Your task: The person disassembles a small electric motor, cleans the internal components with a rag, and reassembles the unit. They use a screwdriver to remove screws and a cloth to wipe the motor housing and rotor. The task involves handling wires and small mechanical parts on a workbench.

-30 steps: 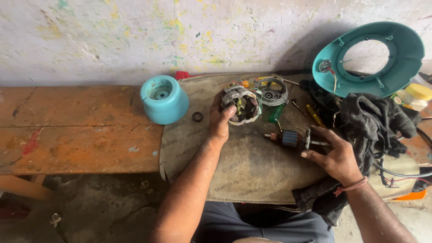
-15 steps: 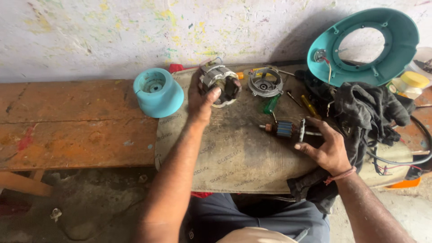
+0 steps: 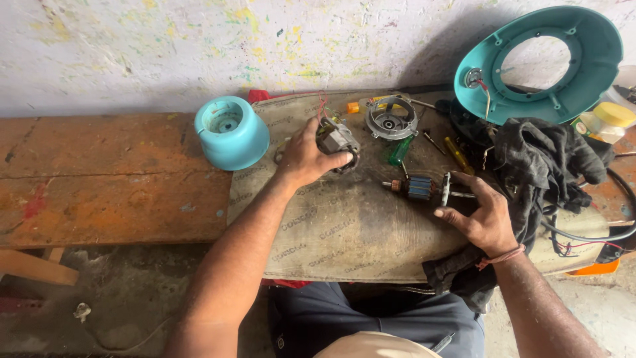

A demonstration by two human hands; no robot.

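We are closing our left hand (image 3: 306,159) around the motor stator (image 3: 338,144) near the back of the tabletop (image 3: 344,232) — our fingers are hiding most of it. Our right hand (image 3: 482,215) is pinching the shaft end of the armature (image 3: 421,188), lying just right of centre. A dark cloth (image 3: 540,166) is covering whatever sits beneath, and the teal housing (image 3: 540,63) is leaning against the wall.

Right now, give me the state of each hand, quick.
Left hand: closed around the motor stator on the board.
Right hand: fingers curled on the rotor, gripping its shaft end.
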